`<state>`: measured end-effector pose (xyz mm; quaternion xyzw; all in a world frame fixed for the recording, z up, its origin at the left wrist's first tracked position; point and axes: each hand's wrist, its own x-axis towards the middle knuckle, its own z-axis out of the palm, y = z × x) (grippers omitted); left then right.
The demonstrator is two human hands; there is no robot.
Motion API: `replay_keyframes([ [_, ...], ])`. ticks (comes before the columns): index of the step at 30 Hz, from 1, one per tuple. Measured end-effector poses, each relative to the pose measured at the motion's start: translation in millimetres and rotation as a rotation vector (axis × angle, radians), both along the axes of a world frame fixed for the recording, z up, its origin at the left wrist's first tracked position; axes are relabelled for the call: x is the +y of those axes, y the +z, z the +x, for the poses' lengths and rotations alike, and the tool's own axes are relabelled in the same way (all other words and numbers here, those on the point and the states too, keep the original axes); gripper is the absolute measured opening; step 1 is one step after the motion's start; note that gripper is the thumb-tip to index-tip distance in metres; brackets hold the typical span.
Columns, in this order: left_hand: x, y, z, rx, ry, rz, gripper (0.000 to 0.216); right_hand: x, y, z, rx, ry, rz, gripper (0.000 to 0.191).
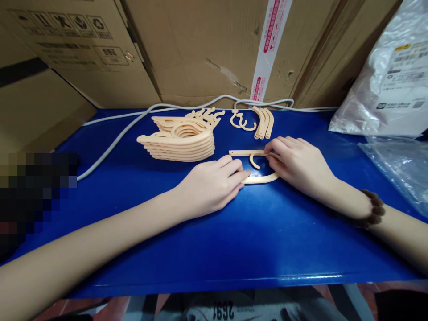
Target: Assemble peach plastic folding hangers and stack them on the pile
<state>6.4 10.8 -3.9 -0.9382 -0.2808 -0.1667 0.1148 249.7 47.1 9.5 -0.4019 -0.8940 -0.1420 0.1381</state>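
Observation:
A cream plastic folding hanger [262, 179] lies on the blue table, its straight bar at the back and curved arm at the front. A small hook [254, 161] sits between these two parts. My left hand [217, 183] is closed on the left end of the curved arm, fingertips pinched together. At the right end, my right hand [294, 160] grips the hanger with fingers bent round it, hiding the joint there. Behind my left hand stands a neat stack of folded hangers [180, 147]. Loose hooks [239, 118] and several curved hanger arms [264, 122] lie behind the held hanger.
Cardboard boxes [207, 49] form a wall along the back of the blue table [214, 249]. A grey cable [133, 120] runs across the rear. Clear plastic packaging [377, 89] with a label occupies the right side. A pixelated dark area covers the left edge.

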Motion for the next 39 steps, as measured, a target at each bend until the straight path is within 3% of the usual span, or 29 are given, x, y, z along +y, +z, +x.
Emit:
replay_keyframes([
  [4, 0, 0.2, 1, -0.009, 0.004, 0.019, 0.029, -2, 2.2, -2, 0.013, 0.059, 0.024, 0.016],
  [9, -3, 7.4, 1, -0.109, 0.017, 0.039, 0.028, -10, 6.0, -6, 0.002, 0.304, 0.087, 0.021],
  [14, 4, 36.8, -2, -0.170, 0.139, 0.071, 0.030, -18, 3.7, -12, -0.047, 0.432, 0.046, 0.028],
  [18, 32, 72.0, -10, -0.199, 0.387, 0.049, 0.031, -20, 0.5, -15, -0.055, 0.469, -0.008, 0.027],
  [21, 77, 86.2, -24, -0.135, 0.534, 0.029, 0.029, -20, -0.6, -16, -0.029, 0.462, -0.062, 0.027],
  [24, 142, 84.4, -45, -0.041, 0.604, 0.022, 0.035, -20, -0.5, -17, -0.012, 0.447, -0.109, 0.027],
  [27, 202, 75.0, -66, 0.219, 0.542, -0.361, 0.059, -20, -0.2, -16, -0.008, 0.442, -0.111, 0.027],
  [29, 229, 68.0, -73, 0.284, 0.518, -0.469, 0.069, -20, -0.3, -15, 0.002, 0.445, -0.126, 0.025],
  [32, 247, 57.5, -76, 0.341, 0.471, -0.536, 0.076, -21, -1.2, -14, 0.006, 0.443, -0.143, 0.022],
  [39, 261, 43.2, -78, 0.432, 0.349, -0.668, 0.080, -21, -3.9, -13, -0.015, 0.425, -0.150, 0.020],
])
